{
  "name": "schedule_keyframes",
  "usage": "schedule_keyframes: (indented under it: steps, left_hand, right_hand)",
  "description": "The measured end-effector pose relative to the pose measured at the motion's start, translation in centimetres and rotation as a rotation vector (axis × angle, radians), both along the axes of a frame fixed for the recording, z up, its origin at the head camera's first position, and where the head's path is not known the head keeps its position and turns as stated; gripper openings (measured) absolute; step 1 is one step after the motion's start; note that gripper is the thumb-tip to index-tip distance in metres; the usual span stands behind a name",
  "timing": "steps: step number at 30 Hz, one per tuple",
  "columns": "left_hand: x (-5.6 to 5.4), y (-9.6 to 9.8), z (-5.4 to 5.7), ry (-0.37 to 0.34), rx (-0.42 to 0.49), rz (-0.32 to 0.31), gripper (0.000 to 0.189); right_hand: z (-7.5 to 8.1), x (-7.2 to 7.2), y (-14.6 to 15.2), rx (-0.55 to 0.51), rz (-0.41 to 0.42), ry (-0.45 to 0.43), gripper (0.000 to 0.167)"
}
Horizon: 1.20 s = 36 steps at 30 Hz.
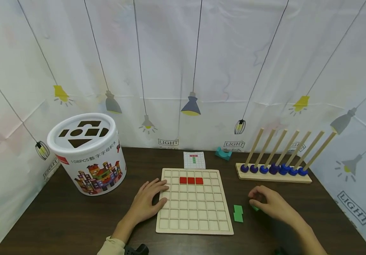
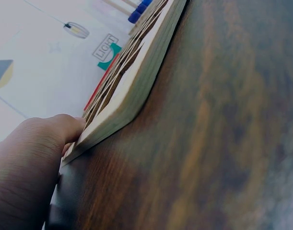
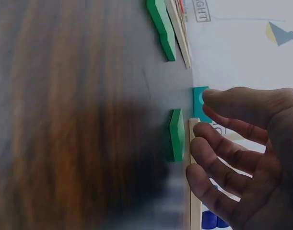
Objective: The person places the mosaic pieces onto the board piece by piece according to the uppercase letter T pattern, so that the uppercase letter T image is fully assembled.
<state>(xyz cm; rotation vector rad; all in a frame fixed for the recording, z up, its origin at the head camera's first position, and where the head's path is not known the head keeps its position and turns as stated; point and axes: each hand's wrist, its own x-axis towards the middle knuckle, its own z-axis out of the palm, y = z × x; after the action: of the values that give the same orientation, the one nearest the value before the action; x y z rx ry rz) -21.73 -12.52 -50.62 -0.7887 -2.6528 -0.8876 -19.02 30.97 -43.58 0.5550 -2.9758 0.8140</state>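
My left hand (image 1: pixel 146 201) rests on the left edge of a pale wooden grid board (image 1: pixel 184 224), its thumb and fingers spread over the rim. In the left wrist view, the thumb (image 2: pixel 60 128) lies at the board's corner. Three red square tiles (image 1: pixel 191 180) form a row in the board's upper part. To the right of the board, my right hand (image 1: pixel 270 202) hovers close over a green tile (image 3: pixel 176 136) on the table, fingers loosely bent with nothing between them. Two more green tiles (image 1: pixel 238 213) lie touching between that hand and the board.
Behind the board lies a card (image 1: pixel 189 163) with a red and green T on a grid. A teal arched block (image 1: pixel 223 153) stands near the curtain. At back right is a pegged wooden stand (image 1: pixel 243 175) with blue beads; a white block bucket (image 1: pixel 96 173) stands left.
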Motion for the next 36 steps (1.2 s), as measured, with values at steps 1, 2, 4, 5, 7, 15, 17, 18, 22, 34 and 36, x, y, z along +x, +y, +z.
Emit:
schedule_keyframes:
  steps: [1, 2, 4, 5, 7, 15, 17, 18, 22, 34, 36]
  left_hand:
    - [0.0, 0.0, 0.0, 0.006, 0.002, -0.001, 0.04]
    - [0.0, 0.0, 0.0, 0.009, 0.003, -0.001, 0.04]
    - [0.0, 0.0, -0.1, 0.021, 0.007, -0.001, 0.039]
    - [0.0, 0.0, -0.1, 0.026, 0.01, 0.0, 0.039]
    - [0.0, 0.0, -0.1, 0.032, 0.015, 0.004, 0.038]
    - [0.0, 0.0, -0.3, 0.041, 0.007, 0.006, 0.038]
    - [0.0, 0.0, -0.3, 0.042, 0.009, 0.007, 0.038]
    - [0.0, 0.0, -0.3, 0.045, 0.009, 0.006, 0.038]
    - [-0.1, 0.0, -0.3, 0.054, 0.014, 0.004, 0.038]
    - [-0.1, -0.1, -0.3, 0.042, 0.007, 0.0, 0.039]
    - [-0.1, -0.1, -0.2, 0.034, 0.005, -0.001, 0.039]
  right_hand:
    - [0.0, 0.1, 0.1, 0.01, -0.002, -0.001, 0.017]
    - [0.1, 0.3, 0.1, 0.018, -0.004, -0.005, 0.018]
    - [0.1, 0.5, 0.2, 0.037, -0.011, -0.012, 0.02]
    - [0.1, 0.7, 0.3, 0.044, -0.014, -0.013, 0.021]
    - [0.1, 0.8, 0.4, 0.055, -0.016, -0.014, 0.022]
    - [-0.4, 1.1, 0.9, 0.065, -0.016, -0.039, 0.027]
    - [-0.5, 1.2, 1.0, 0.062, -0.027, -0.055, 0.03]
    - [-0.5, 1.2, 1.0, 0.062, -0.034, -0.063, 0.031]
    - [-0.6, 1.2, 0.9, 0.066, -0.048, -0.078, 0.035]
    - [-0.4, 1.2, 0.7, 0.089, -0.059, -0.084, 0.028]
    - [-0.3, 1.2, 0.7, 0.088, -0.071, -0.087, 0.027]
